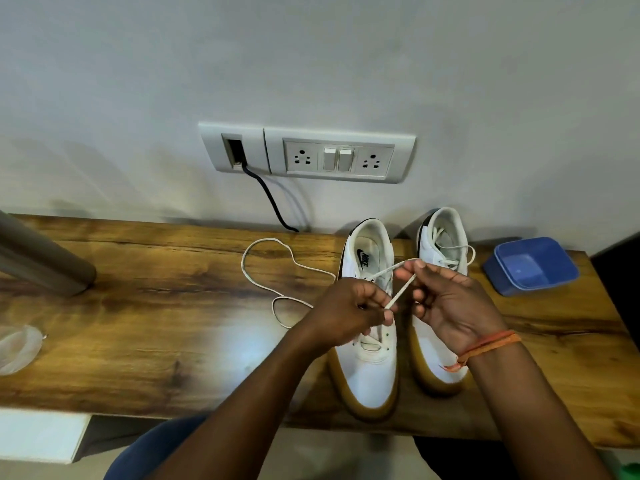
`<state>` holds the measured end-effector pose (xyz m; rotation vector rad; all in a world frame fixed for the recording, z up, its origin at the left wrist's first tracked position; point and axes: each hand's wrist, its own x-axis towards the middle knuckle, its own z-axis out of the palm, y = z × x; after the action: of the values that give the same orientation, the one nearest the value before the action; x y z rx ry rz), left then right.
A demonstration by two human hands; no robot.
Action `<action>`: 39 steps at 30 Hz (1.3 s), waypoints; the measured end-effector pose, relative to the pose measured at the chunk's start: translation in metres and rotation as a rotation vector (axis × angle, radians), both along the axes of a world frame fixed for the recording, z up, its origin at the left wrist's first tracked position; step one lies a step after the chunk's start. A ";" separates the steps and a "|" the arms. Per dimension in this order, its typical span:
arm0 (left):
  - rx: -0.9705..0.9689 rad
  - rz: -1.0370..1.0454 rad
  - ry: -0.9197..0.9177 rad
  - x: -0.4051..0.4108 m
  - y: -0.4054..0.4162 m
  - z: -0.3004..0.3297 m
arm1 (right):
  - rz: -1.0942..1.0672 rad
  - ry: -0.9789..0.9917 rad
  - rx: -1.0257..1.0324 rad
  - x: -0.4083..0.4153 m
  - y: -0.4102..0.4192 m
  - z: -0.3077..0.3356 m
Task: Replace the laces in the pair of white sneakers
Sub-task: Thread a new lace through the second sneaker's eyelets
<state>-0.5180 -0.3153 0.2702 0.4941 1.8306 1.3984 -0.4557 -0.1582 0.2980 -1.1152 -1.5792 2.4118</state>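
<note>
Two white sneakers stand side by side near the desk's (145, 341) right end, toes at the front edge and heels toward the wall. The left sneaker (370, 358) is partly laced; the right sneaker (441, 244) holds a loose lace in its opening. Both hands work above the left one: the left hand (346, 311) pinches the tip of a white lace (401, 294), and the right hand (446, 301) pinches the same lace higher up. Another lace (263, 268) lies looped on the desk left of the sneakers. A blue container (531, 266) sits by the right edge.
</note>
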 end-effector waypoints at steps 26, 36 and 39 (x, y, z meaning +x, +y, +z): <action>0.119 -0.117 -0.293 -0.036 -0.046 0.042 | -0.207 -0.049 -0.290 -0.005 0.023 -0.004; 0.057 -0.082 -0.209 -0.049 -0.062 0.041 | -0.309 -0.004 -0.292 0.000 0.039 0.000; 0.160 0.014 -0.285 -0.050 -0.060 0.044 | -0.318 -0.002 -0.292 0.000 0.039 0.001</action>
<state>-0.5681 -0.3756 0.3138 0.3414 1.5059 1.5465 -0.4558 -0.1196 0.2986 -1.2964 -0.9752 2.4658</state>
